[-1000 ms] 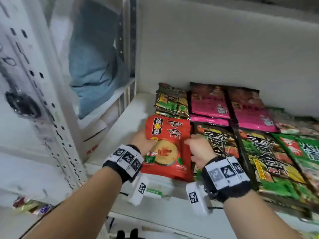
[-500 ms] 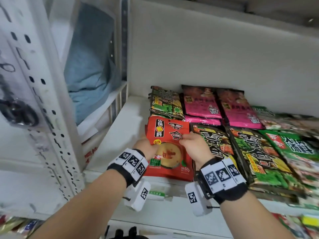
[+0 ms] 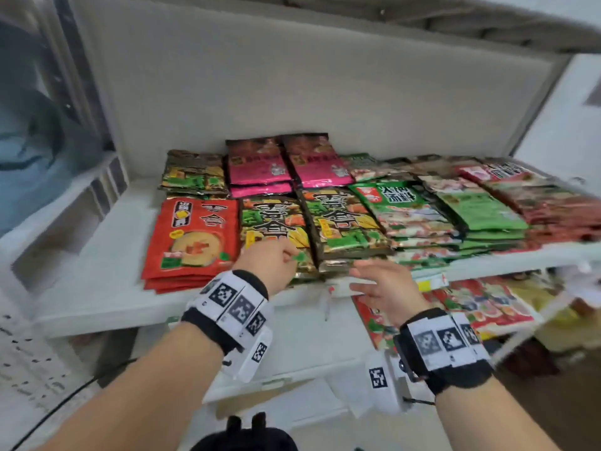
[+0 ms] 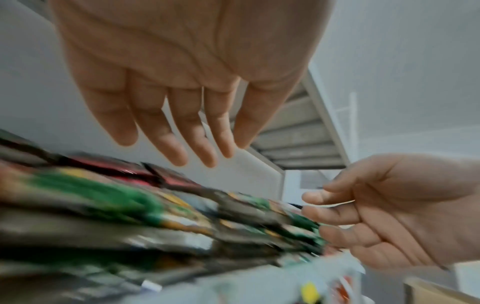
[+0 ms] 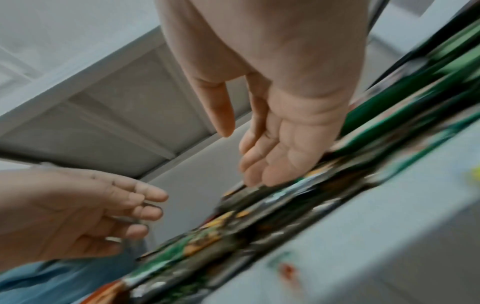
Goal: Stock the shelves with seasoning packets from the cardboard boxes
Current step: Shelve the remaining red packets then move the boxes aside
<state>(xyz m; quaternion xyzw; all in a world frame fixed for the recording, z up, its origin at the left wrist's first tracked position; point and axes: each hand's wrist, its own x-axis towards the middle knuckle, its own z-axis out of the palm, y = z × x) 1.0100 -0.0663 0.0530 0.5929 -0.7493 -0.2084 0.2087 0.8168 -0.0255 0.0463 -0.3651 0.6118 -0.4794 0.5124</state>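
Both the left hand (image 3: 270, 260) and right hand (image 3: 385, 281) have let go of the flat red foil seasoning-packet stack (image 3: 192, 239), now resting on the white metal shelf (image 3: 97, 288), and hover with fingers loosely spread and empty, so that batch looks stocked.

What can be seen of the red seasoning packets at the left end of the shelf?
The red seasoning packets form a short flat stack of glossy plastic pouches, several edges fanned out at the near side. The top one shows black characters, a yellow badge and a round yellow dish picture. The stack lies on the white shelf, near its front, its right edge against the dark packets. Neither hand touches it; the left hand hovers just to its right.
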